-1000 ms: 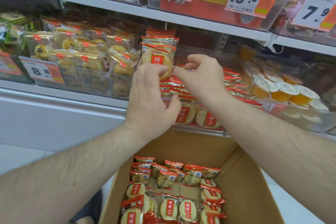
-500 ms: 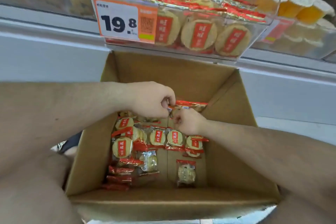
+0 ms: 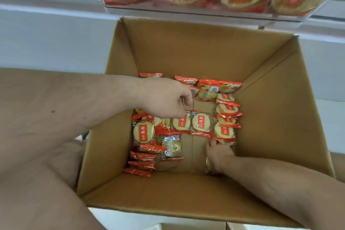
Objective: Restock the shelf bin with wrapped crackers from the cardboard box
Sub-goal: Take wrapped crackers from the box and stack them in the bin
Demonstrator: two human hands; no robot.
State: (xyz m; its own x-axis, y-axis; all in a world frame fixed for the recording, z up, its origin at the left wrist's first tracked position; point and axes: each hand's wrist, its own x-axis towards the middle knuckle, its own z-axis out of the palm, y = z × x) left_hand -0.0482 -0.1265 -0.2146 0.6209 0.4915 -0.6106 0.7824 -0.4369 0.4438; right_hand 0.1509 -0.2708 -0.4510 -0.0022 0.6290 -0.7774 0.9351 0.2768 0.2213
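Both hands were down in the box. The left hand hung loosely curled above the crackers, holding nothing. The right hand pressed a packet just below them; its grip was unclear.

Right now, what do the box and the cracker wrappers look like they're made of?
Cardboard box: brown corrugated cardboard by the look, matte, with folded creases and flap seams. Cracker wrappers: thin plastic film, probably, clear and glossy over the cracker, with crimped red ends that catch the light.
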